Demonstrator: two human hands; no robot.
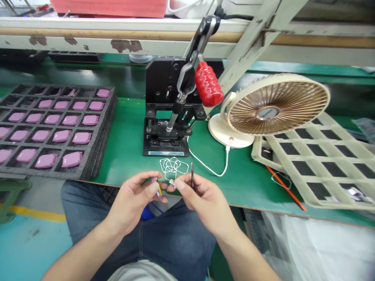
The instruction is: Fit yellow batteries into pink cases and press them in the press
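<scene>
The left hand (131,201) pinches a purple case (158,191); the right hand (203,199) grips tweezers (192,176) and a pale piece (172,182). White loops (172,168) lie just beyond!

The purple piece (159,190) in the left fingers (145,194) looks like smooth plastic, and the tweezers (192,175) in the right fingers (187,192) look like dark metal. Just past the fingertips: thin white loops (173,166), smooth and plasticky, on a slick green bench top (125,128). Beyond those, a press (156,84) in matt black metal with a super glossy, bumpy red plastic grip (208,84). Left of the fingers, rough matt foam trays (99,134); to the right, a smooth cream plastic fan (218,132). Below, denim jeans (172,246).
</scene>
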